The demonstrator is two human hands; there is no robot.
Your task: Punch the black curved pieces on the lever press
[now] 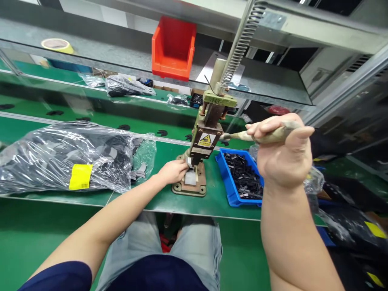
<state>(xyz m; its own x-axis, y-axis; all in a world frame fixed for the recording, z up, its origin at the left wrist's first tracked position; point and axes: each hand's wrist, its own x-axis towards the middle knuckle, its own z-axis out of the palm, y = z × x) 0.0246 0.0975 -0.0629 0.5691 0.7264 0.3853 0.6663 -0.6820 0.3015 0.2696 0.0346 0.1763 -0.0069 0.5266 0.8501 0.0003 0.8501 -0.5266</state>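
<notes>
A hand-operated lever press [209, 125], with a yellow warning label on its body and a spring above, stands on the green bench. My left hand [173, 172] reaches to its base [198, 188], fingertips closed together just under the ram. Whatever small part they pinch is hidden by the fingers and the press. A pale block [190, 178] sits on the base beside the fingertips. Raised on the right, my right hand [281, 149] has its fingers curled round the press's lever handle [239, 136], palm turned up and thumb sticking out.
Right of the press, a blue tray [226, 178] holds many small black parts. A clear bag [60, 153] of dark curved pieces lies at left. Curved black pieces [162, 132] are spaced along the green strip behind. An orange bin [174, 48] and tape roll [57, 45] occupy the shelf.
</notes>
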